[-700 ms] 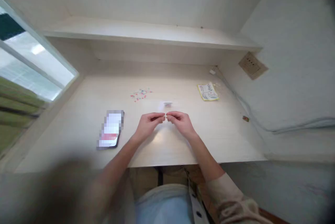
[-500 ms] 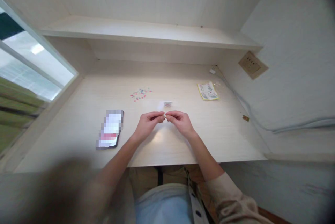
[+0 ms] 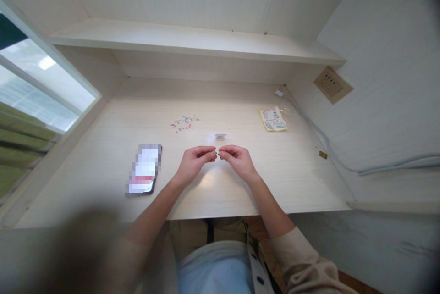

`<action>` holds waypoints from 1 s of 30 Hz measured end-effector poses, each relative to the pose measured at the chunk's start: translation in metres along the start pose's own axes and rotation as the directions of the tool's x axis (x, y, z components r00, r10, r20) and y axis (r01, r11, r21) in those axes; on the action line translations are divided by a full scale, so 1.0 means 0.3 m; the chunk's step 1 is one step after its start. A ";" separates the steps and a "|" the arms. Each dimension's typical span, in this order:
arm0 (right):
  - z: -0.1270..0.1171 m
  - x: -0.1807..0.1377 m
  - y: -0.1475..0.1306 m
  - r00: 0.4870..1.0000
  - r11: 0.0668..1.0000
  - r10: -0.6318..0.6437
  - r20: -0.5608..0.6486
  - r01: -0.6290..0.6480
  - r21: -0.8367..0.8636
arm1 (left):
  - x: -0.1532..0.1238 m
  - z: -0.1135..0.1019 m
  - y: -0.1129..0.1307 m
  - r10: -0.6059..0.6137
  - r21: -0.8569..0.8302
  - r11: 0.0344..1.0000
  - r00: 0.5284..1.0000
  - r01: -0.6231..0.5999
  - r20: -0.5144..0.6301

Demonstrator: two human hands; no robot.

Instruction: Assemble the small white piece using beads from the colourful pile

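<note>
Both hands are held over the middle of the desk, fingertips almost meeting. My left hand [image 3: 196,162] is closed in a pinch of thumb and forefinger. Facing it, my right hand [image 3: 238,160] pinches in the same way. Whatever sits between the fingertips is too small to make out. Just beyond them stands a small clear piece with pinkish parts [image 3: 220,136]. Farther off to the left, tiny pink and blue bits [image 3: 184,122] lie scattered on the desk.
A phone [image 3: 144,170] with a lit, blurred screen lies left of my hands. At the right rests a printed sheet with a yellow border [image 3: 273,119]. Grey cables [image 3: 323,135] run along the right wall below a socket plate [image 3: 332,85]. A shelf [image 3: 202,41] spans the back.
My fingertips have drawn very slightly apart. The camera view has shifted a little; the things on the desk stay where they were.
</note>
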State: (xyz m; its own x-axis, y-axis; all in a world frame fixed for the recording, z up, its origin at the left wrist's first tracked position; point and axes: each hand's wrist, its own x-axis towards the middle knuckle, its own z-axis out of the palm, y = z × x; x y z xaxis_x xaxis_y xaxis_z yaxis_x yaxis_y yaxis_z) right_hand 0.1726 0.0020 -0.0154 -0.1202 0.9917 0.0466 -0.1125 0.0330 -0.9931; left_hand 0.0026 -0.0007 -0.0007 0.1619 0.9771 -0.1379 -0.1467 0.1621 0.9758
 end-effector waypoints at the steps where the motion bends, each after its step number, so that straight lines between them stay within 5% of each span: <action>1: 0.000 0.000 -0.001 1.000 1.000 0.000 -0.003 0.000 -0.002 | 0.000 0.000 0.001 -0.001 0.002 1.000 1.000 0.001 -0.004; 30: -0.004 -0.012 0.002 1.000 1.000 0.006 -0.020 -0.006 0.002 | -0.009 0.002 0.005 0.010 0.046 0.999 1.000 -0.009 -0.009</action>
State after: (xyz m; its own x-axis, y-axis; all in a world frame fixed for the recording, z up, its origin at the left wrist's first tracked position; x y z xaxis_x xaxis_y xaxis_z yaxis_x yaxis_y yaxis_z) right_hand 0.1740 -0.0014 -0.0162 -0.1007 0.9942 0.0386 -0.1137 0.0270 -0.9931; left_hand 0.0025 -0.0031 0.0012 0.1522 0.9798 -0.1299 -0.1031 0.1464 0.9838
